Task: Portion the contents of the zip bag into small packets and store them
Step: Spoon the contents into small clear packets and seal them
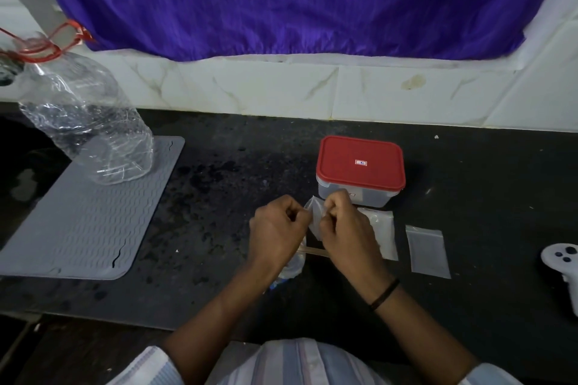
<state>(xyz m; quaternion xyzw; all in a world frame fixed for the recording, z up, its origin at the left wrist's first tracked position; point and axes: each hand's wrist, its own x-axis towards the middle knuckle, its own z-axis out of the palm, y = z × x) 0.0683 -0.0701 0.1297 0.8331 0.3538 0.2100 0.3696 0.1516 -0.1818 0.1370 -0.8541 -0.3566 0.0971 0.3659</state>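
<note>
Head view. Both hands are raised just above the table, a little right of its middle and toward the near edge. The left hand [276, 228] and right hand [339, 225] each pinch, with curled fingers, one side of a small clear packet [313, 216] held between them. The packet hangs with its mouth uppermost, apparently being pulled open or pressed closed; which one cannot be told. Whether it holds anything is also unclear.

Key relation: the packet sits exactly between the two hands, neither nearer. A thin wooden stick [314, 249] lies flat under the wrists, long axis running left to right. Just below the left hand shows part of a clear bag [292, 266], probably the zip bag, mostly hidden.

The storage box with red lid [360, 166] stands directly beyond the hands, toward the far edge, lid on. Two flat packets lie on the table to the right: one [383, 233] just beside the right hand, the other [428, 251] farther right, apart from it.

Judgement: whichever hand frees itself first, the right is nearer the box and the flat packets, the left nearer the bag.

Also present: a grey ribbed mat [84, 216] at the left, a crumpled clear bottle [84, 116] standing on its far corner, and a white controller [563, 259] at the right edge.
</note>
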